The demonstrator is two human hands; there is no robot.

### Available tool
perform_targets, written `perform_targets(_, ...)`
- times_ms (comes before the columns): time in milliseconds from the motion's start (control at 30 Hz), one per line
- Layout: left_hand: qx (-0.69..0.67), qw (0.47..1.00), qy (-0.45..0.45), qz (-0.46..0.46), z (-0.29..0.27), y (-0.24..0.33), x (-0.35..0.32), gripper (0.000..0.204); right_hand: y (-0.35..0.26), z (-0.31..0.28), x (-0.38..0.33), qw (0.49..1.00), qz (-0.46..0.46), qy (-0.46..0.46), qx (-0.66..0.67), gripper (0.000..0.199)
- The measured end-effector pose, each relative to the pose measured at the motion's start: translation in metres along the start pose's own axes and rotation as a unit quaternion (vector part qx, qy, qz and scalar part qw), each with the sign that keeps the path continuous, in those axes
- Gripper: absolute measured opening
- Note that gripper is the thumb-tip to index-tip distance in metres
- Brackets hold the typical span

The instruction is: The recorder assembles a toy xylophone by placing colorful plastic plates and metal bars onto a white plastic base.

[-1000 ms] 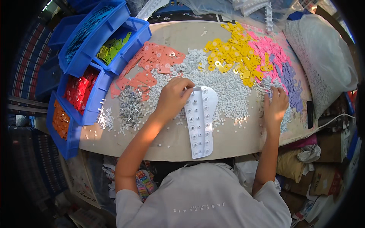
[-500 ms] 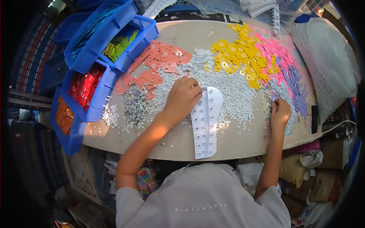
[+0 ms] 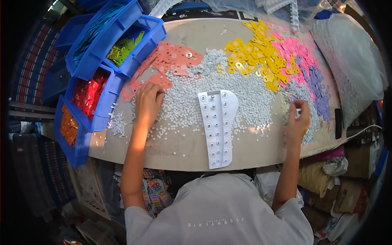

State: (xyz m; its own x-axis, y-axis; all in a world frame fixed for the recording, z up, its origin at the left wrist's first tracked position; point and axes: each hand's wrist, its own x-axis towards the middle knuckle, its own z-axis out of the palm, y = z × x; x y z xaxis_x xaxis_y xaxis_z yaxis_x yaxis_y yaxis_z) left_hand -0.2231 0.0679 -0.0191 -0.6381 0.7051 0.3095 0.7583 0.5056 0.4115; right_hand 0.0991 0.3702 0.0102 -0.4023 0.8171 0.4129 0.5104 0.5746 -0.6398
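Note:
A white tray-like holder [image 3: 218, 130] lies on the table in front of me, with round discs along both sides and small metal studs down its middle channel. My left hand [image 3: 149, 102] is over the heap of metal pins, beside the coral tabs [image 3: 177, 59]. Its fingers are curled together, and whatever is between them is hidden. At the right, my right hand [image 3: 299, 118] hovers by a heap of small grey parts [image 3: 311, 128]. Thumb and fingers are bent towards each other in a pinch; I cannot make out what they hold.
Many small pale round caps [image 3: 183, 102] spread across the middle. Yellow tabs [image 3: 261, 53], pink tabs [image 3: 300, 51] and purple tabs [image 3: 318, 92] lie at the far right. Blue bins [image 3: 104, 116] stand at the left. A clear bag [image 3: 347, 57] and a black phone-like slab [image 3: 338, 123] are on the right.
My left hand has left the top of the white holder and moved left to the metal pins. The holder's top left corner is now uncovered. My right hand has shifted slightly.

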Motion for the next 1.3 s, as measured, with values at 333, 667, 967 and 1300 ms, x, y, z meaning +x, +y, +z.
perform_targets(333,-0.158,0.985,0.032,-0.056,-0.012,0.057,-0.009,0.017,-0.100,0.069,-0.055,0.942,-0.153,-0.212,0.211,0.020)
perform_targets(667,-0.315,0.946,-0.064,-0.044,0.001,0.108,-0.038,0.015,-0.101,0.081,-0.054,0.924,-0.266,-0.249,0.116,0.022)
perform_targets(967,-0.211,0.973,-0.028,0.090,0.032,0.118,-0.033,0.018,-0.020,0.015,0.002,0.975,-0.174,-0.031,-0.134,0.028)
perform_targets(1300,-0.135,0.976,-0.063,0.161,0.027,0.127,-0.037,0.017,0.075,-0.020,-0.010,0.970,-0.064,-0.081,-0.218,0.030)
